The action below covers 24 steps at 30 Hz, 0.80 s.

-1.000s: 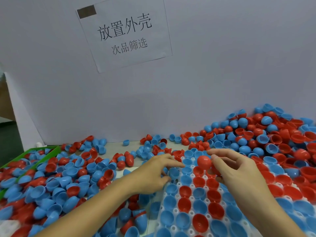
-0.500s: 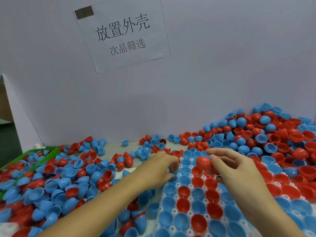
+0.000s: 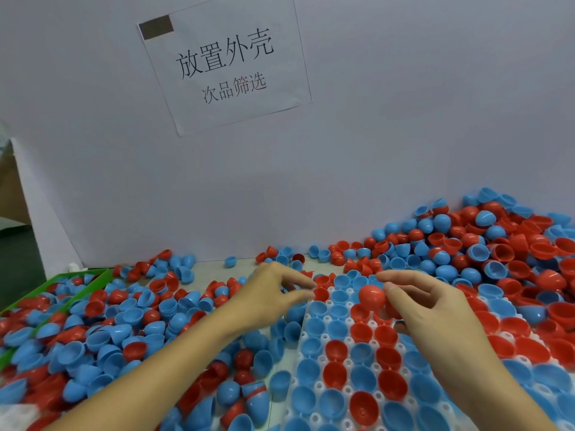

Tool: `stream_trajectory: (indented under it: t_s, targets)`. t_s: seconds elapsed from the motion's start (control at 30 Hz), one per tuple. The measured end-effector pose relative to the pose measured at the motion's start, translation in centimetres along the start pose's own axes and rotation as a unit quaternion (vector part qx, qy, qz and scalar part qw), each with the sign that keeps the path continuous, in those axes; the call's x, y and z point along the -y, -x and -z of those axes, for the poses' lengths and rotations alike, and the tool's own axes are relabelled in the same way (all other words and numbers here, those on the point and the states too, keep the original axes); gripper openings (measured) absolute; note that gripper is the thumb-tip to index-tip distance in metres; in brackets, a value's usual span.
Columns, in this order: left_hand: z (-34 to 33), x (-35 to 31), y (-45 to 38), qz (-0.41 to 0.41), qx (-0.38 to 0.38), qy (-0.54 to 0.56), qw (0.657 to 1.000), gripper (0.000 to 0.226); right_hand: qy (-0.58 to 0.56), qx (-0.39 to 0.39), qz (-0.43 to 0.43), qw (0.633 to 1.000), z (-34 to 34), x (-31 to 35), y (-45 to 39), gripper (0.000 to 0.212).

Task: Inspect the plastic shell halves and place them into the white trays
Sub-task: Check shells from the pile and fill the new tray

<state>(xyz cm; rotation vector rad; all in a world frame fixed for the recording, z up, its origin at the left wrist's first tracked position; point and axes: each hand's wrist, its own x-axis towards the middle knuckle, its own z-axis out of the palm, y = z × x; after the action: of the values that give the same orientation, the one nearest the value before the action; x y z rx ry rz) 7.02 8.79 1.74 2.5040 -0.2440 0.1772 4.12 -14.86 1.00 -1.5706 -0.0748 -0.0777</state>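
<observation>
My right hand [image 3: 435,309] pinches a red shell half [image 3: 371,298], dome side toward me, between thumb and fingertips just above the far end of the white tray [image 3: 325,337]. The tray's cups hold blue and red halves, open side up. My left hand [image 3: 270,295] reaches over the tray's far left corner. Its thumb and index finger are stretched out slightly apart, with their tips beside a red half [image 3: 320,294] seated in a corner cup. I see nothing held in that hand.
Loose blue and red halves cover the table on the left [image 3: 124,321] and rise in a heap at the right [image 3: 497,244]. A green bin [image 3: 93,276] of halves sits far left. A white board with a paper sign [image 3: 224,63] closes off the back.
My left hand's fingers, curled half a second ago, have stretched out toward the tray's far left corner. The right hand has kept the red half in nearly the same place.
</observation>
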Motion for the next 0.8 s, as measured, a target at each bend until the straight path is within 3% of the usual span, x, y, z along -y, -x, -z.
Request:
stream_trajectory:
  t_s: [0.07, 0.1, 0.2, 0.27, 0.37, 0.47, 0.8]
  targets:
    - [1.0, 0.9, -0.1, 0.013, -0.041, -0.007, 0.999, 0.019, -0.001, -0.001, 0.000, 1.000, 0.0, -0.1, -0.1, 0.016]
    - [1.2, 1.4, -0.1, 0.025, -0.019, -0.026, 0.999, 0.022, -0.001, 0.000, 0.001, 1.000, 0.0, -0.1, -0.1, 0.016]
    - [0.3, 2.9, 0.5, 0.052, 0.146, -0.109, 0.982, 0.042, 0.000, 0.008, 0.002, 1.000, 0.0, -0.2, 0.0, 0.016]
    - [-0.9, 3.6, 0.6, 0.046, 0.174, -0.185, 0.966, 0.055, 0.002, 0.012, 0.002, 1.000, 0.0, -0.2, 0.0, 0.016]
    - [-1.4, 4.2, 0.3, 0.033, 0.110, -0.234, 0.965, 0.035, 0.007, 0.010, 0.006, 1.000, 0.0, -0.4, 0.0, 0.017]
    - [-1.0, 4.9, 0.1, 0.052, 0.080, -0.174, 0.980, 0.010, 0.008, 0.011, 0.009, 1.000, 0.1, -0.5, -0.1, 0.017]
    - [-0.5, 5.1, 0.1, 0.066, 0.016, -0.069, 0.995, 0.024, 0.020, 0.014, 0.022, 0.999, 0.0, -1.1, -0.7, 0.016]
